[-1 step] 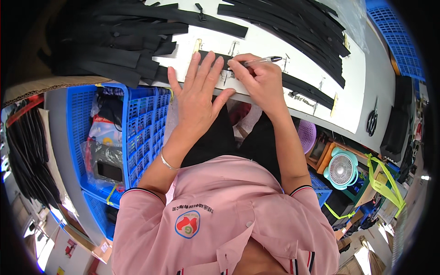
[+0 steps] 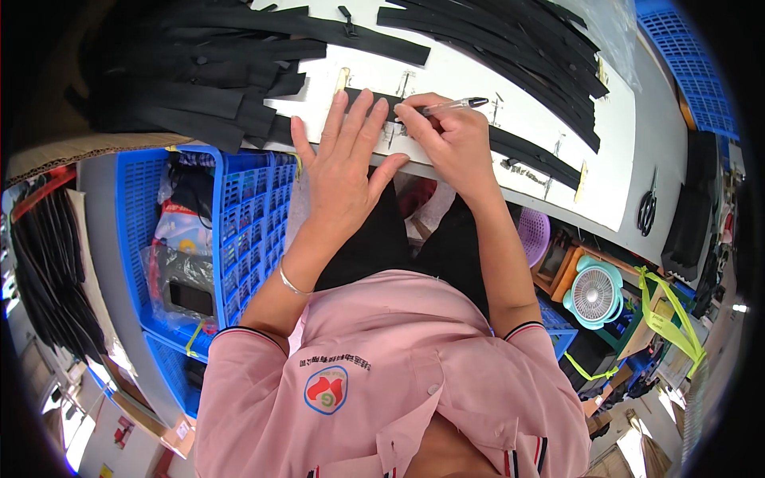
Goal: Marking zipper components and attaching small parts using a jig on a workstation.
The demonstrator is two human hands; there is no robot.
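A black fabric strip (image 2: 535,158) lies along the near edge of a white board (image 2: 606,187). My left hand (image 2: 343,163) rests flat over the strip's left part, its fingers stretched out and the thumb apart. Close to its right, my right hand (image 2: 450,139) pinches a clear pen (image 2: 460,104) with a dark end. The hand hides the pen's writing tip, which is down near the strip. Dark marks and small tape pieces (image 2: 585,172) are on the board around the strip.
Black strips (image 2: 191,80) are heaped at the left, and more strips (image 2: 510,60) lie at the far right. Scissors (image 2: 647,209) lie on the table's right. Below stand a blue crate (image 2: 247,231) with bagged things, a purple basket (image 2: 533,235) and a turquoise fan (image 2: 594,293).
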